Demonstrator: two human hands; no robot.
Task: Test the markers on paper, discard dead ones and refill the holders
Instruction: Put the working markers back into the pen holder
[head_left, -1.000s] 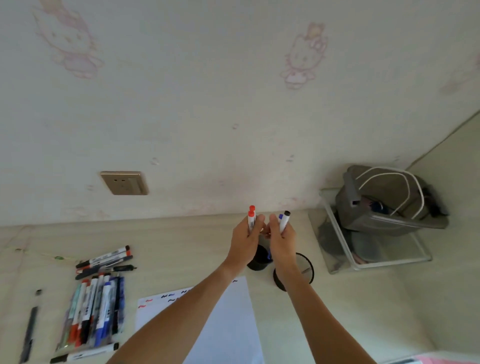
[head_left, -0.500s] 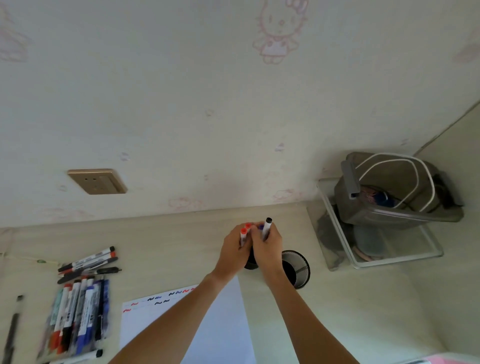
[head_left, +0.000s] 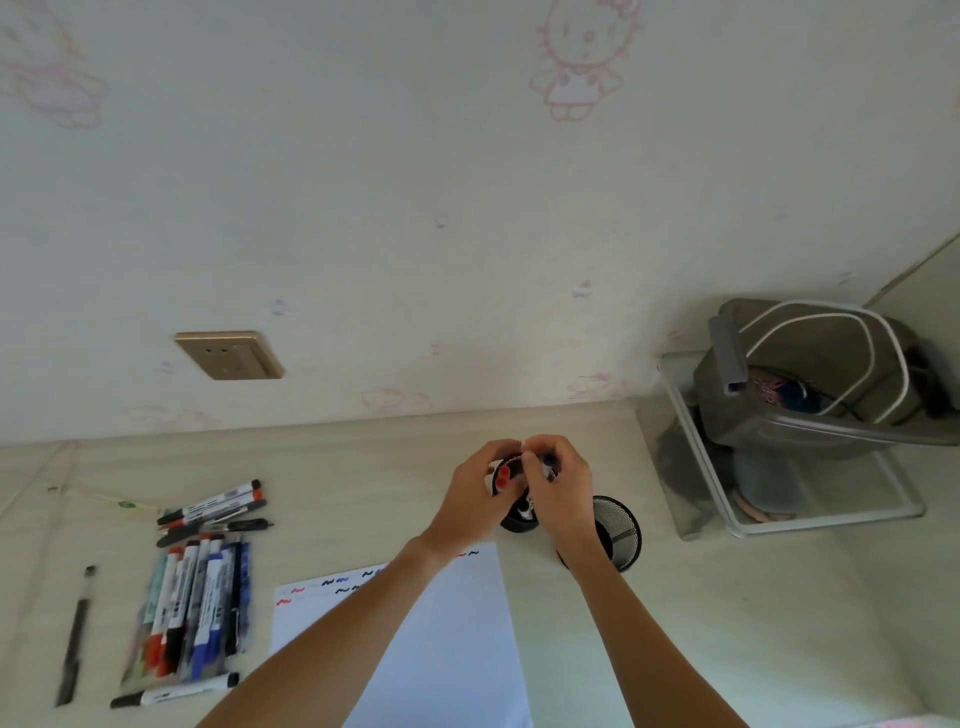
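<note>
My left hand (head_left: 475, 493) grips two red-capped markers (head_left: 500, 478) over a black holder (head_left: 519, 517), most of which is hidden behind my hands. My right hand (head_left: 558, 483) touches the left one and holds a blue-capped marker (head_left: 548, 460) above the same holder. A second black mesh holder (head_left: 618, 530) stands just to the right. The white test paper (head_left: 447, 639) with red, black and blue squiggles lies under my forearms.
A row of several markers (head_left: 195, 608) lies at the left, with a few more (head_left: 213, 506) above it, one (head_left: 174, 693) below and a black pen (head_left: 75, 634) further left. A clear bin (head_left: 779, 467) holding a grey bag (head_left: 810, 384) stands by the wall at the right.
Both hands have come down with the markers from above the holders to the mouth of the left holder. The marker tips now sit lower between my fingers.
</note>
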